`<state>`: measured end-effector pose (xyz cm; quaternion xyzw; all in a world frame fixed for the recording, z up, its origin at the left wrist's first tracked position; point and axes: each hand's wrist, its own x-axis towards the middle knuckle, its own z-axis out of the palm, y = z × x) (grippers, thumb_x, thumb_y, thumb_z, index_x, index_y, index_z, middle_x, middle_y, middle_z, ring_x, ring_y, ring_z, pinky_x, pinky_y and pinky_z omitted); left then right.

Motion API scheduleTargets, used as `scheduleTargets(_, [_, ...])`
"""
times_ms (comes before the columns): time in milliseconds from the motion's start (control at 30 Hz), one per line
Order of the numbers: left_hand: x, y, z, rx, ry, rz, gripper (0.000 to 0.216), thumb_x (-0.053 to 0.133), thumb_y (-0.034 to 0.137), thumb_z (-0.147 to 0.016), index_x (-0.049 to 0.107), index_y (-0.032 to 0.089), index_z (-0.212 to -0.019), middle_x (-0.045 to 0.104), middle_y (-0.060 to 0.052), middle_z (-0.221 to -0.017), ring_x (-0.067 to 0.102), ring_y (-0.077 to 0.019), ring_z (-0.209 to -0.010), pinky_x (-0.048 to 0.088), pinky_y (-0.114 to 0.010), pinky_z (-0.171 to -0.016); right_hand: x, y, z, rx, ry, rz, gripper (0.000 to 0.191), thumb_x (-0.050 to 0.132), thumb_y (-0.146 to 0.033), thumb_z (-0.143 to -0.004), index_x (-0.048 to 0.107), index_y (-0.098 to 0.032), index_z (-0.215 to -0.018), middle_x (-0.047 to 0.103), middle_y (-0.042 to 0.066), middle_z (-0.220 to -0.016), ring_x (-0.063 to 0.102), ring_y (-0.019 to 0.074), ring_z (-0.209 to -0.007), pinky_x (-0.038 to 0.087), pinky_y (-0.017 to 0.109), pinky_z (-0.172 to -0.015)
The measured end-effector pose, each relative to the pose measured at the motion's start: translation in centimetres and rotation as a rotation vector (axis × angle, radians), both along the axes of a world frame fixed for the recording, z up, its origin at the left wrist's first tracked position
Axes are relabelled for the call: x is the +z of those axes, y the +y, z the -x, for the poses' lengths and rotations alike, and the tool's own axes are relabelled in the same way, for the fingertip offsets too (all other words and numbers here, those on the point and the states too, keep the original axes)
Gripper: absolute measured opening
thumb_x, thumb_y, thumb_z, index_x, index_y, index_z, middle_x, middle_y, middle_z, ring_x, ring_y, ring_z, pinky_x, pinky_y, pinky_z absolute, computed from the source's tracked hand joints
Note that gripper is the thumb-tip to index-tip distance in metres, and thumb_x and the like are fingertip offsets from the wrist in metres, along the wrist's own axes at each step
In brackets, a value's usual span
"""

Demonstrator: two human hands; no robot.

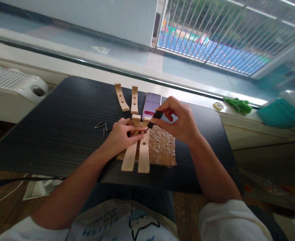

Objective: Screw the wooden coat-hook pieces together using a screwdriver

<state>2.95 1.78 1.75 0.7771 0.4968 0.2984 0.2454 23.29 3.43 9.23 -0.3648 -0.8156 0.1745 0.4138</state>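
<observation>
My left hand (pixel 122 135) rests on two long curved wooden slats (pixel 137 155) that lie side by side over a brown pegboard panel (pixel 164 149), fingers pressing them down near a small wooden block (pixel 136 119). My right hand (pixel 179 120) is closed on a small black-handled screwdriver (pixel 154 119), its tip angled down toward the slats beside my left fingertips. Two more curved slats (pixel 127 97) lie further back on the dark table (pixel 62 134).
Several loose screws (pixel 102 127) lie left of my left hand. A phone (pixel 152 105) with a lit timer screen lies behind the block. A white radiator (pixel 11 87) stands at left. A green cloth (pixel 238 105) and teal items sit on the window ledge at right.
</observation>
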Motion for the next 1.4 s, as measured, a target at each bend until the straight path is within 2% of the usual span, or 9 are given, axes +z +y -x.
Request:
scheduleTargets(467, [0.0,0.0,0.0,-0.002,0.007,0.001,0.025,0.074,0.029,-0.079,0.076,0.031,-0.103,0.065,-0.003,-0.091,0.053,-0.0217,-0.089,0.045,-0.041,-0.090,-0.5,-0.2,0.6,-0.073,0.014,-0.056,0.023,0.073,-0.024,-0.074,0.051,-0.022,-0.081,0.049,-0.009,-0.064,0.035,0.0030,-0.050,0.036,0.022,-0.050])
scheduleTargets(767, [0.2,-0.1,-0.1,0.002,0.010,-0.003,0.025,0.074,0.029,-0.079,0.076,0.031,-0.103,0.066,-0.003,-0.095,0.054,-0.0217,-0.091,0.045,-0.042,-0.092,-0.6,-0.3,0.7,-0.114,-0.020,-0.110,0.018,0.069,-0.028,-0.077,0.055,-0.022,-0.085,0.051,-0.008,-0.066,0.037,0.0040,-0.050,0.038,0.023,-0.050])
scheduleTargets(967, [0.0,0.0,0.0,0.001,0.012,-0.005,0.024,0.074,0.029,-0.079,0.076,0.030,-0.103,0.065,-0.003,-0.093,0.053,-0.0219,-0.091,0.045,-0.042,-0.092,-0.7,-0.3,0.7,-0.107,-0.008,-0.158,0.017,0.070,-0.028,-0.078,0.055,-0.021,-0.083,0.052,-0.008,-0.066,0.042,0.0047,-0.052,0.040,0.023,-0.052])
scheduleTargets(1267, [0.1,0.0,0.0,0.005,0.019,0.011,0.023,0.074,0.030,-0.079,0.076,0.030,-0.102,0.065,-0.004,-0.089,0.053,-0.0228,-0.090,0.046,-0.044,-0.092,-1.1,-0.6,1.2,-0.101,-0.018,-0.294,0.012,0.066,-0.028,-0.083,0.057,-0.023,-0.090,0.060,-0.004,-0.073,0.049,0.0077,-0.055,0.046,0.026,-0.056])
scheduleTargets(1400, [0.2,-0.1,0.0,0.009,0.008,0.019,0.024,0.074,0.029,-0.078,0.076,0.029,-0.102,0.066,-0.004,-0.095,0.054,-0.0230,-0.092,0.045,-0.044,-0.094,-0.9,-0.3,0.8,-0.002,-0.043,-0.302,0.012,0.066,-0.028,-0.083,0.057,-0.022,-0.090,0.059,-0.003,-0.073,0.048,0.0078,-0.055,0.045,0.026,-0.054])
